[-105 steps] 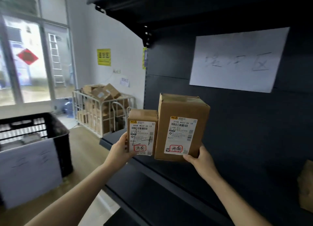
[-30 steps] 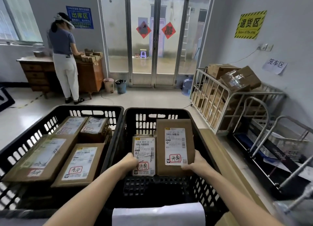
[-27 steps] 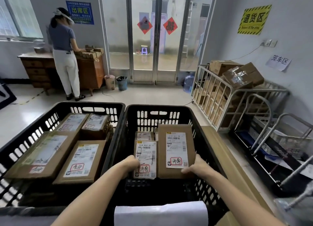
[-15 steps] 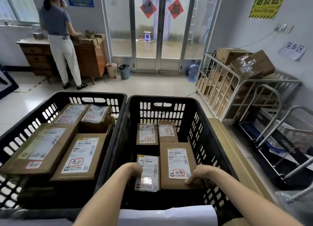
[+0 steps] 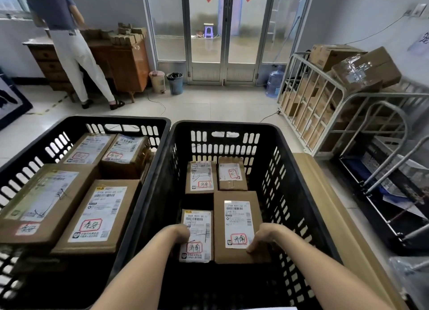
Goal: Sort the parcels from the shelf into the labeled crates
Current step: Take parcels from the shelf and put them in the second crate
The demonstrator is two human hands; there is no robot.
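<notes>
Two black slotted crates stand side by side below me. In the right crate [image 5: 290,170] lie a small labeled parcel [image 5: 197,235] and a larger labeled parcel [image 5: 236,226], both flat near the front. My left hand [image 5: 180,234] grips the small parcel's left edge. My right hand [image 5: 261,237] holds the larger parcel's lower right corner. Two more small parcels [image 5: 216,176] rest behind them at the crate's far end. The left crate [image 5: 69,128] holds several larger parcels [image 5: 97,217] with red-stamped labels.
A metal cage trolley [image 5: 325,105] full of cardboard boxes stands at the right, with a folded cart [image 5: 383,182] beside it. A person [image 5: 67,42] works at a wooden desk [image 5: 125,63] at the far left. Glass doors [image 5: 213,31], two bins and a water jug line the far wall.
I turned from the dark shelf to the crates and lowered both parcels into the right crate. They now lie flat on its bottom, with my hands still on them.
</notes>
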